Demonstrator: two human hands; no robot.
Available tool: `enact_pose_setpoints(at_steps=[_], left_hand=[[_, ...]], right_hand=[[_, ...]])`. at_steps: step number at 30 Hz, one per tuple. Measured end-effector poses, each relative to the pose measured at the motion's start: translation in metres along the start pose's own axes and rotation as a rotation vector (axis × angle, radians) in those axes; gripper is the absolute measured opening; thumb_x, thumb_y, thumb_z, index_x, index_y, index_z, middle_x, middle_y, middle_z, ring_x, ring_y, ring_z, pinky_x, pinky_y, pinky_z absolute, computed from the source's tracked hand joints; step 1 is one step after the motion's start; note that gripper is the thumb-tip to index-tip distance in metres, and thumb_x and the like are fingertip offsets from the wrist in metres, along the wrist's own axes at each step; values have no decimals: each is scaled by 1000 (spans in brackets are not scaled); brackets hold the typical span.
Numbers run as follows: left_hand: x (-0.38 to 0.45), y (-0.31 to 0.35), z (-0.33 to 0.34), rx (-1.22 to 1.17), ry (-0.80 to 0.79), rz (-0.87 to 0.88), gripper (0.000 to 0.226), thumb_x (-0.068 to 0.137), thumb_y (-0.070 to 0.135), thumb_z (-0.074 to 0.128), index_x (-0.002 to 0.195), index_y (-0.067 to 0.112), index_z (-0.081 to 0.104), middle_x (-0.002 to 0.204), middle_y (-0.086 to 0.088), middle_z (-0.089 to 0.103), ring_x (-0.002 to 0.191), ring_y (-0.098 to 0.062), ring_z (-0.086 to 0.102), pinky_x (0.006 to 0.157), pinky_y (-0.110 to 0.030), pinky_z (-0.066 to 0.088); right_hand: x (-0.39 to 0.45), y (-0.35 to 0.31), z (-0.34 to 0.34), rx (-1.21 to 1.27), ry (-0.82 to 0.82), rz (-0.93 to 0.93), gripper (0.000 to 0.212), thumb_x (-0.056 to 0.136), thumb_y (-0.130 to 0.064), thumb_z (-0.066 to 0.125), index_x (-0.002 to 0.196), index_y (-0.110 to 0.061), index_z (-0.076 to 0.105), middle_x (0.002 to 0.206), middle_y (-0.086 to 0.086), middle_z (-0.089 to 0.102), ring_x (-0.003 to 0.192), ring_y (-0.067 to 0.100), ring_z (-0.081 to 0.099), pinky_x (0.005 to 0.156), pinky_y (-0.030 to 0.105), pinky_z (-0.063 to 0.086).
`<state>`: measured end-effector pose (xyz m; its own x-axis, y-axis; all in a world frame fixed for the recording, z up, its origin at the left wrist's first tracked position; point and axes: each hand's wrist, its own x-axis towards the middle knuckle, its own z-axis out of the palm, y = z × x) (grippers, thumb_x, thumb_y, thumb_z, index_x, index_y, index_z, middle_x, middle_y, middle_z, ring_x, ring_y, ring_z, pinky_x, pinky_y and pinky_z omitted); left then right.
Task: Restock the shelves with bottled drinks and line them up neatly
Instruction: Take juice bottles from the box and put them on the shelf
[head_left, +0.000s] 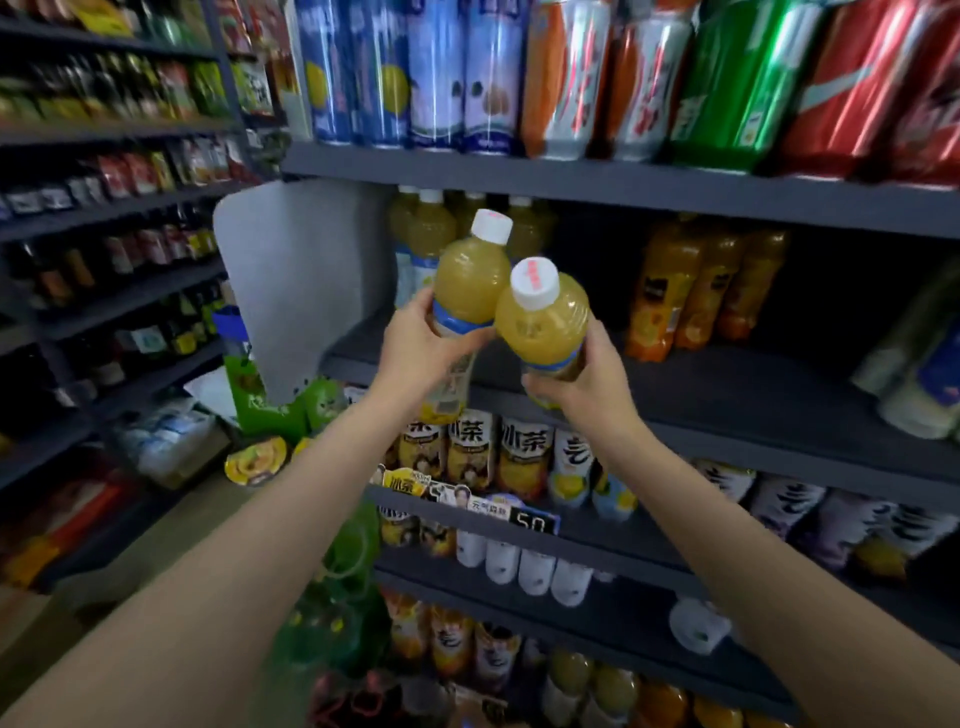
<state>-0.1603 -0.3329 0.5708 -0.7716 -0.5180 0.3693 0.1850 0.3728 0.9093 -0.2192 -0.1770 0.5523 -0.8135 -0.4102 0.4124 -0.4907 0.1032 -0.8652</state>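
- While you hold both arms out toward the dark shelf (727, 384), your left hand (415, 343) is wrapped round the label of one yellow juice bottle (470, 280), and your right hand (587, 374) is curled round the lower half of a second juice bottle (543, 322).
- The two bottles touch at the shoulder, both tilted with their white caps leaning toward you – your palms hide the bases and most of the labels.
- Both bottles hang in front of the middle shelf, just right of the row of matching yellow bottles (431, 228) at its far left; how deep that row runs is lost in the shadow.
- To the right on the same shelf stand orange drink bottles (691, 291), and further right a pale bottle (914, 374) is blurred and cut by the frame edge.
- Above, tall cans (571, 73) are cropped at the top – blue, orange, green and red.
- Below your wrists, tea bottles (467, 447) are partly hidden by your arms; a price tag (530, 519) reads 50, the rest too small to make out.
- At lower left a green plastic bag (343, 587) is smeared by blur, its contents unreadable.
- The far-left aisle shelves (104, 208) hold dark bottles and packets you cannot identify.
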Motion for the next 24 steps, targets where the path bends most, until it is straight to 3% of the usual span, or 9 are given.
enact_pose_setpoints(at_steps=[3, 8, 11, 14, 19, 21, 24], left_hand=[[24, -13, -6, 9, 16, -8, 54, 70, 15, 79, 118, 18, 53, 105, 2, 63, 97, -14, 59, 84, -28, 48], [68, -39, -5, -30, 61, -111, 55, 73, 17, 77, 121, 15, 50, 114, -3, 60, 104, -18, 58, 95, -36, 47], [91, -46, -5, -31, 64, -142, 53, 76, 18, 75, 122, 15, 49, 119, -3, 58, 105, -15, 54, 95, -33, 45], [104, -59, -4, -18, 107, -149, 52, 77, 19, 74, 122, 14, 48, 119, -4, 59, 110, -19, 55, 94, -31, 44], [103, -86, -4, 145, -6, -81, 80, 77, 7, 72, 141, 14, 24, 125, -1, 52, 111, -13, 50, 87, -18, 38], [98, -101, -4, 195, -76, -112, 92, 72, 4, 74, 143, 18, 18, 130, -6, 49, 116, -16, 48, 95, -28, 39], [93, -114, -5, 268, -78, -136, 103, 66, 13, 78, 146, 25, 15, 127, -10, 49, 116, -27, 50, 99, -47, 42]], right_hand=[[33, 6, 19, -69, 59, 42, 66, 72, -1, 74, 129, -17, 44, 124, 7, 53, 114, 19, 52, 95, 37, 46], [77, 30, 43, 14, 140, 240, 65, 73, -2, 75, 127, -21, 44, 111, -2, 56, 109, 20, 55, 95, 39, 47], [101, 39, 54, 32, 137, 265, 62, 73, -5, 75, 125, -19, 44, 115, 2, 58, 109, 19, 56, 98, 40, 46], [117, 45, 63, -47, 104, 275, 62, 76, -7, 74, 128, -12, 41, 120, 6, 57, 108, 17, 54, 91, 28, 43], [119, 61, 82, -200, 48, 272, 72, 77, -5, 70, 136, -12, 30, 131, 11, 43, 123, 23, 45, 101, 31, 39], [117, 63, 87, -232, 73, 270, 77, 78, -5, 69, 141, -12, 25, 132, 12, 35, 123, 23, 41, 102, 27, 34], [117, 66, 94, -284, 139, 221, 72, 81, -7, 68, 140, -7, 27, 132, 16, 32, 116, 23, 45, 87, 9, 30]])
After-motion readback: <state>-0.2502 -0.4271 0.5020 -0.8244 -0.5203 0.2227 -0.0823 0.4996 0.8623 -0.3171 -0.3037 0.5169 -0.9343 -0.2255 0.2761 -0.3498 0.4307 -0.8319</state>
